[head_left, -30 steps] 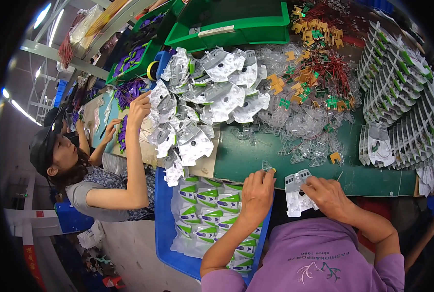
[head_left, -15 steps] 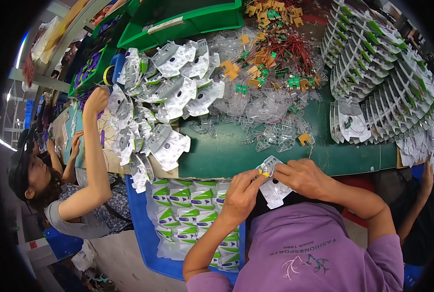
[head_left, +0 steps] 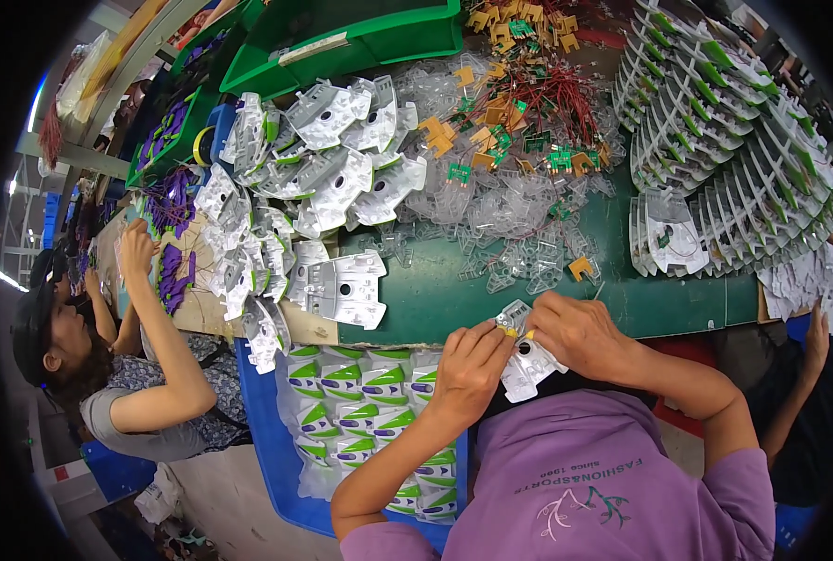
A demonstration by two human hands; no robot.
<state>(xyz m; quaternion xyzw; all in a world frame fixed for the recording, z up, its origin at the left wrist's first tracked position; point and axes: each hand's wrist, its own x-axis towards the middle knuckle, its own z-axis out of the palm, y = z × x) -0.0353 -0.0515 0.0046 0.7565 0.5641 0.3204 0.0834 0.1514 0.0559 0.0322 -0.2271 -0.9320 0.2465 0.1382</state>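
A white and grey plastic housing (head_left: 527,372) with a round dark hole is held in front of my body, just off the table's near edge. My left hand (head_left: 473,369) grips its left side, fingers bent. On the upper right, my right hand (head_left: 580,335) is closed over it, thumb and fingertips pressed to the grey end. Bits of yellow show at the fingertips; whether these are finger covers or small parts I cannot tell. My fingers hide part of the housing. Beyond my hands lie clear plastic pieces (head_left: 515,210) and a yellow board (head_left: 580,269).
Similar housings (head_left: 342,192) are heaped at left, and stacked rows (head_left: 725,178) stand at right. Red wires with boards (head_left: 557,103) lie behind the clear pieces. A green bin (head_left: 370,42) sits at the back. A blue crate (head_left: 272,449) holds bagged units. A co-worker's hand (head_left: 138,248) is at left.
Both my hands stay on the housing; my right hand has shifted slightly up over it. The co-worker's hand at left has moved down and left. One housing at the left heap's near edge has turned.
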